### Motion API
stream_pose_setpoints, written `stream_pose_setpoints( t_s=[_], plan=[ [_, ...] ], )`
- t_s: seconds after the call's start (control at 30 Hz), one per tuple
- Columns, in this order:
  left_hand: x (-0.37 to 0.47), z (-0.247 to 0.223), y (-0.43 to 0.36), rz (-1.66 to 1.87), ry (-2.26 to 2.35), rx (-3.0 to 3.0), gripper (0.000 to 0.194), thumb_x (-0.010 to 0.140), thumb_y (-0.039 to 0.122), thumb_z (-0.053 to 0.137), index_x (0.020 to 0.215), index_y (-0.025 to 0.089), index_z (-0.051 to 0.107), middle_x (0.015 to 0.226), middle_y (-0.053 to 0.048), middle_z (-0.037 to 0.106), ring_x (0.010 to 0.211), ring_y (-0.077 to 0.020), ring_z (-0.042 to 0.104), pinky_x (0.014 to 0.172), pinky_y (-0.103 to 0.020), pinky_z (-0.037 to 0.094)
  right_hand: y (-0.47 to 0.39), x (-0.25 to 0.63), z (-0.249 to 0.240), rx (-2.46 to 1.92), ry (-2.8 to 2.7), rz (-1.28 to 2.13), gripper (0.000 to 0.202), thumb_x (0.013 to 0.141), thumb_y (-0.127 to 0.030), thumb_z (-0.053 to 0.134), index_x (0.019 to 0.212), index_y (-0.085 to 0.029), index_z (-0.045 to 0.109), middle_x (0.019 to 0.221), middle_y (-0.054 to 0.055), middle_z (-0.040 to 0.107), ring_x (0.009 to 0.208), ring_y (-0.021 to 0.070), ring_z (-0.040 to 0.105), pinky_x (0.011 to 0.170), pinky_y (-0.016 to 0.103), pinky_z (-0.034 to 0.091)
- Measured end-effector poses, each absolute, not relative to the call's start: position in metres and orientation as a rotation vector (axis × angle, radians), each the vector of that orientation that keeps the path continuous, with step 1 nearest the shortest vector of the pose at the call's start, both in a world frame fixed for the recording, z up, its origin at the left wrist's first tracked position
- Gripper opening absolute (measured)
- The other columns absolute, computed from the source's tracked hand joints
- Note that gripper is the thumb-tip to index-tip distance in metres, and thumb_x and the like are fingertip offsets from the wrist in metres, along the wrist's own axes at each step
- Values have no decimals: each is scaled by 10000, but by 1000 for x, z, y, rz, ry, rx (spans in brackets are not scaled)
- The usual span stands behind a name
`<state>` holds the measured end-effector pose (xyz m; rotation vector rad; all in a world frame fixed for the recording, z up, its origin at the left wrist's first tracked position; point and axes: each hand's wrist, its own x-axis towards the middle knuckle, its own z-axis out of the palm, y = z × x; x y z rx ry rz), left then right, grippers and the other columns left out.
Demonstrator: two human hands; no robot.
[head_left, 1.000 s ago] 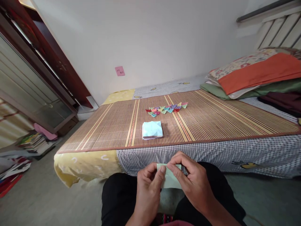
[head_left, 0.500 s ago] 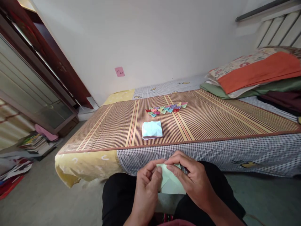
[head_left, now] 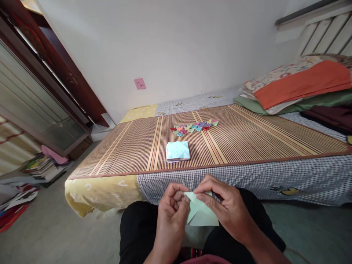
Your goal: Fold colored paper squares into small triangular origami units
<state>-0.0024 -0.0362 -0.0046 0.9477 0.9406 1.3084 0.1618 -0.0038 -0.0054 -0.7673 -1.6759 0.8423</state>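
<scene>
A pale green sheet of origami paper [head_left: 205, 215], partly folded with its top edge and left side turned in, is held above my lap. My left hand [head_left: 173, 212] pinches its upper left corner between thumb and fingers. Along the top edge, my right hand [head_left: 224, 203] grips the paper with thumb and forefinger. Beyond my hands, a stack of square paper sheets [head_left: 178, 151], light blue on top, lies on the bamboo mat. Behind the stack, several small folded paper pieces [head_left: 194, 127] in many colours form a cluster.
The bamboo mat [head_left: 132, 146] covers a bed with a checked cloth [head_left: 247, 179] hanging over its front edge. Folded bedding and an orange pillow [head_left: 305, 84] are piled at the right. A pink note [head_left: 140, 83] is on the wall. Books [head_left: 41, 167] lie on the floor at left.
The left flap of the green paper now stands out more, and the sheet has shifted slightly in my fingers. Both hands keep their pinch; the stack and the folded pieces stay put.
</scene>
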Motion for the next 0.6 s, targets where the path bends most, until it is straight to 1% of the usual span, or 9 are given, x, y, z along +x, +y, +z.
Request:
stream_pose_setpoints(
  t_s=[0.13, 0.3, 0.47, 0.6],
  plan=[
    [-3, -7, -38, 1318, 936, 975, 295, 901, 411, 762, 993, 202, 576, 724, 28, 604, 558, -84, 489, 539, -190, 397, -5, 162, -4, -747, -1716, 801, 137, 997, -185, 629, 899, -229, 713, 835, -2, 654, 779, 155, 653, 706, 256, 498],
    [-6, -8, -42, 1292, 953, 1000, 314, 940, 466, 700, 1053, 204, 568, 683, 44, 549, 530, -78, 413, 517, -192, 343, -7, 162, -4, -723, -1751, 764, 123, 992, -163, 636, 940, -234, 722, 854, -2, 662, 787, 150, 658, 707, 251, 499],
    [-7, -7, -45, 1284, 1022, 1030, 329, 952, 505, 669, 1018, 198, 573, 673, 41, 538, 535, -83, 398, 513, -192, 329, -8, 163, -5, -727, -1745, 805, 121, 999, -175, 637, 928, -232, 717, 845, -8, 654, 776, 140, 650, 698, 247, 491],
    [-7, -5, -46, 1289, 1077, 1049, 358, 957, 541, 641, 984, 187, 592, 622, 59, 471, 521, -85, 367, 496, -188, 312, -8, 163, -4, -731, -1740, 846, 122, 999, -184, 639, 916, -230, 716, 837, -8, 661, 774, 142, 653, 695, 250, 491]
  ],
)
